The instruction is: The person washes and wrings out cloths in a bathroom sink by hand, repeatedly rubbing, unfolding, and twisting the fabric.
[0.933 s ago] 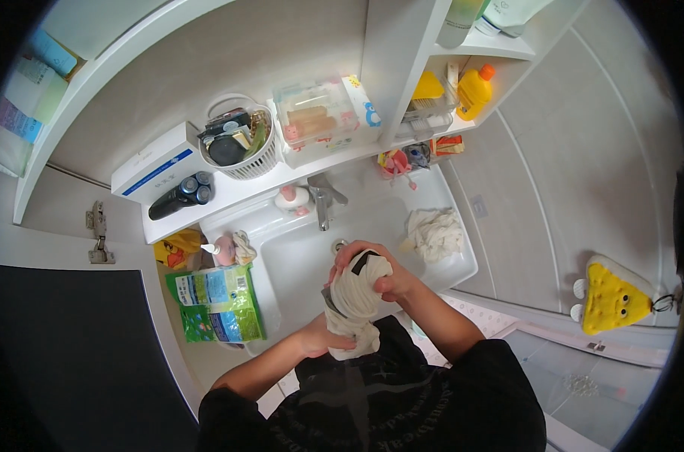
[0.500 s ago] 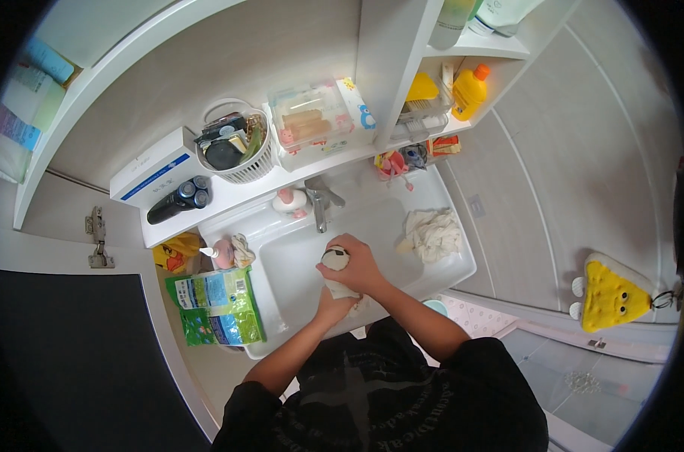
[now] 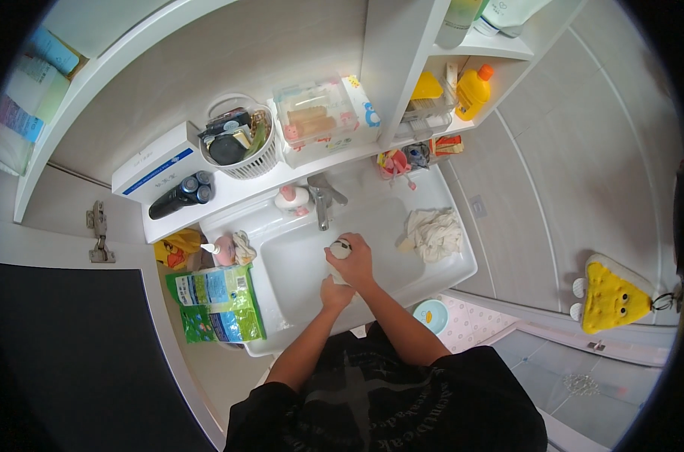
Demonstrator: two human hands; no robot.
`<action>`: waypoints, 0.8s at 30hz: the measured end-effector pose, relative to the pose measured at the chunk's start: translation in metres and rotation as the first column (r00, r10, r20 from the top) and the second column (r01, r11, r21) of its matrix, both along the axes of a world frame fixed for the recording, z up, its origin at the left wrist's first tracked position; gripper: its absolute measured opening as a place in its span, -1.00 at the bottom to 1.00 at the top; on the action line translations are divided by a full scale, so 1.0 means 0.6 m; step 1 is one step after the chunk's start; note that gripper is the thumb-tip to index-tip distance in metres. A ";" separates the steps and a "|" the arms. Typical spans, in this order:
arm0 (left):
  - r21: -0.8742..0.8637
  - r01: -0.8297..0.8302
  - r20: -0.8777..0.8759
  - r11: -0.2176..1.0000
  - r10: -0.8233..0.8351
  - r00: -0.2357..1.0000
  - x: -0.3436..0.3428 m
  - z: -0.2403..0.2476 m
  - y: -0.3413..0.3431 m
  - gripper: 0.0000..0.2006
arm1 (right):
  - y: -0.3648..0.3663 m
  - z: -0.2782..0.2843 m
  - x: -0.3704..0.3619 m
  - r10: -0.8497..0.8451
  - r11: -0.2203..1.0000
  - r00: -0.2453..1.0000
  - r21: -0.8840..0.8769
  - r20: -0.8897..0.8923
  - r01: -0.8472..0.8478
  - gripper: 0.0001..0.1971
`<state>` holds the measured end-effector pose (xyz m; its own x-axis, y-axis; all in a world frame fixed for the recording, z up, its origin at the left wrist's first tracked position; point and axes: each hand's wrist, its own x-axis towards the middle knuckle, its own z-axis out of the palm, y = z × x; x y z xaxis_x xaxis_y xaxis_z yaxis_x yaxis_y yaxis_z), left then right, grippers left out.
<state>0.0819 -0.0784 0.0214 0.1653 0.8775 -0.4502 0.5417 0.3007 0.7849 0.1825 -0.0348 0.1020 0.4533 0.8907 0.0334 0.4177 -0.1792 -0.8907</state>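
Over the near half of the white washbasin (image 3: 285,282), both my hands are closed around a white, rounded object with a dark mark on its top (image 3: 341,248). My right hand (image 3: 355,262) wraps its upper end. Lower down and closer to me, my left hand (image 3: 336,292) grips its lower part, where a bit of white shows between the hands. Fingers cover most of the object, so I cannot make out its kind. The chrome faucet (image 3: 322,205) stands just beyond my hands. A crumpled white cloth (image 3: 432,235) lies on the basin's right side.
A pink-white soap bottle (image 3: 291,199) stands by the faucet, and a pink pump bottle (image 3: 223,250) on the left rim. A green packet (image 3: 217,305) overhangs the left side. The shelf above bears a basket (image 3: 240,143), a shaver (image 3: 181,196) and boxes. An open cabinet door (image 3: 63,339) is at left.
Both hands have moved slightly away from my body with the white object still between them. My forearms reach further over the basin, and a light blue bowl below shows more.
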 end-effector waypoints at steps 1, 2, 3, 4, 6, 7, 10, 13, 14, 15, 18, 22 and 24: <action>-0.006 0.005 -0.062 1.000 -0.006 0.998 0.004 0.011 0.001 -0.61 | -0.002 -0.007 0.000 -0.022 1.000 1.000 0.003 0.013 0.022 -0.59; -0.008 0.013 -0.092 1.000 -0.014 0.996 0.006 0.020 0.005 -0.61 | -0.006 -0.008 0.001 -0.027 1.000 1.000 0.002 0.014 0.027 -0.59; -0.012 0.019 -0.121 1.000 -0.020 0.992 0.009 0.030 0.006 -0.61 | -0.009 -0.010 0.000 -0.054 0.998 0.998 0.011 0.008 0.054 -0.60; -0.029 0.051 -0.189 0.998 -0.056 0.980 0.008 0.036 0.009 -0.59 | -0.012 -0.009 -0.001 -0.078 0.997 0.997 0.021 0.001 0.078 -0.60; -0.047 0.084 -0.254 0.995 -0.093 0.963 0.008 0.048 0.010 -0.56 | -0.019 -0.008 -0.004 -0.101 0.994 0.995 0.034 -0.007 0.101 -0.61; -0.043 0.099 -0.292 0.994 -0.107 0.950 0.005 0.053 0.010 -0.53 | -0.021 -0.006 -0.007 -0.120 0.992 0.993 0.046 -0.019 0.121 -0.63; -0.023 0.126 -0.371 0.992 -0.125 0.920 0.000 0.063 0.010 -0.45 | -0.029 -0.004 -0.011 -0.186 0.978 0.980 0.080 -0.070 0.191 -0.63; 0.049 0.158 -0.410 0.986 -0.124 0.903 -0.005 0.071 0.010 -0.40 | -0.033 -0.014 -0.007 -0.272 0.958 0.956 0.066 -0.107 0.280 -0.63; 0.105 0.176 -0.410 0.979 -0.118 0.905 -0.006 0.074 0.010 -0.39 | -0.033 -0.020 -0.006 -0.273 0.957 0.956 0.067 -0.107 0.281 -0.63; 0.105 0.177 -0.409 0.979 -0.119 0.905 -0.005 0.077 0.010 -0.39 | -0.032 -0.026 -0.005 -0.335 0.938 0.925 0.026 -0.179 0.345 -0.65; 0.220 0.145 -0.412 0.965 -0.043 0.910 -0.007 0.081 0.008 -0.41 | -0.027 -0.045 -0.001 -0.448 0.890 0.834 -0.074 -0.323 0.450 -0.68; 0.281 0.116 -0.345 0.953 -0.012 0.938 -0.022 0.099 0.008 -0.37 | -0.032 -0.036 0.025 -0.547 0.835 0.601 -0.329 -0.584 0.440 -0.54; 0.327 0.108 -0.286 0.939 -0.011 0.958 -0.038 0.105 0.013 -0.34 | -0.040 -0.034 0.042 -0.568 0.812 0.446 -0.381 -0.692 0.443 -0.51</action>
